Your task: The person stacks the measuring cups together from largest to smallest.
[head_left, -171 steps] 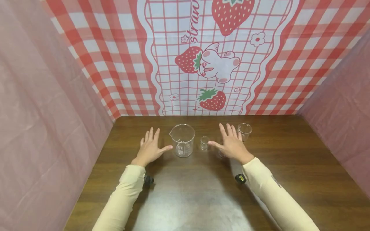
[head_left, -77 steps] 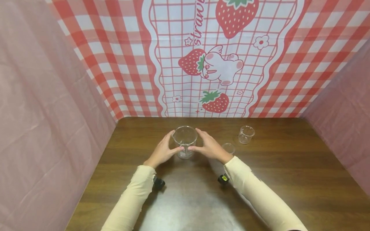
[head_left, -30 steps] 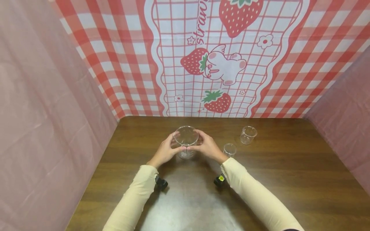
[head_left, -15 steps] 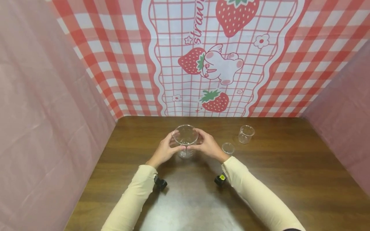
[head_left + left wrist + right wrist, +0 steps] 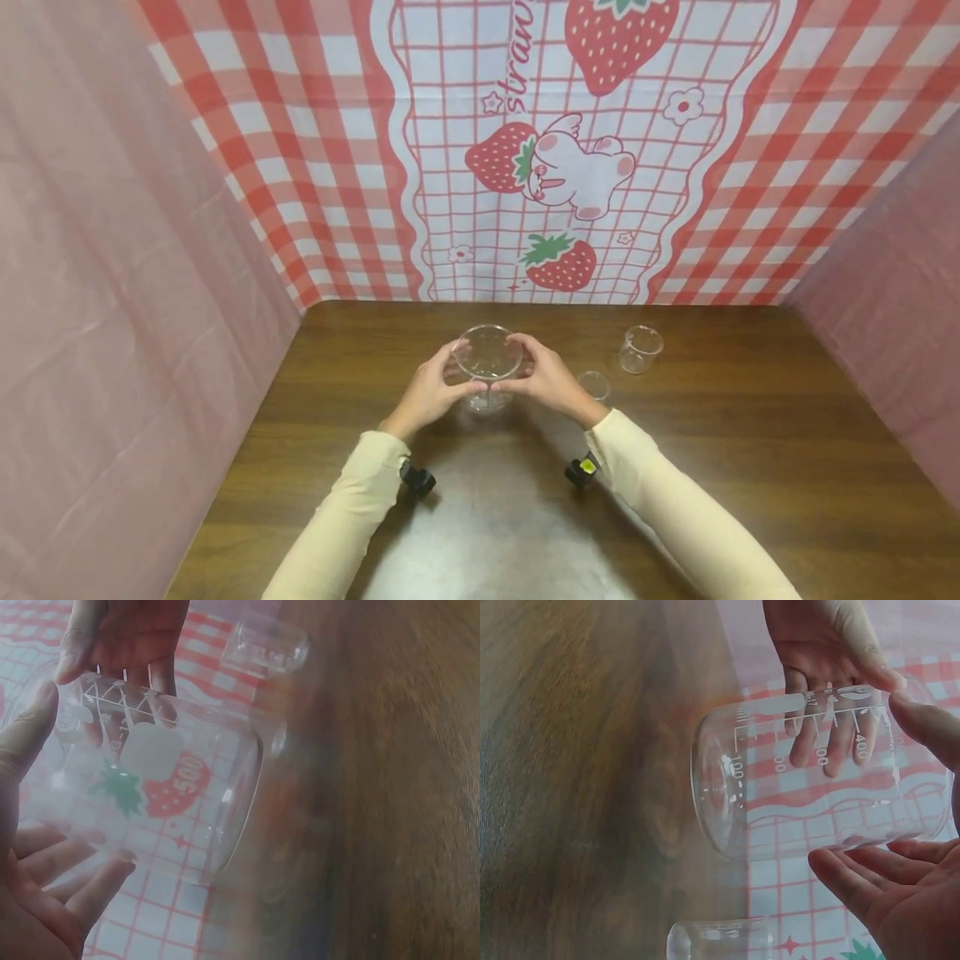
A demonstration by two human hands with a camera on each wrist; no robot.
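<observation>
A large clear glass beaker (image 5: 489, 363) with white graduations stands upright between both hands. My left hand (image 5: 429, 390) grips its left side and my right hand (image 5: 550, 382) grips its right side. Both thumbs lie across the near side, tips almost meeting, with the other fingers curved round the wall. In the left wrist view the beaker (image 5: 161, 754) shows a white label patch and the number 500. The right wrist view shows the beaker's (image 5: 742, 761) scale marks and its base. I see no contents through the glass.
To the right stand a small beaker (image 5: 641, 350) and, nearer the right wrist, a smaller glass (image 5: 594, 385), partly hidden. A small glass vessel (image 5: 720, 941) also appears beside the large beaker in the right wrist view. A checked curtain (image 5: 337, 208) hangs behind the brown table (image 5: 750, 433).
Earlier both hands were spread apart beside the glassware; they then closed round the large beaker. Since half a second ago the beaker has shifted slightly right and appears a little larger.
</observation>
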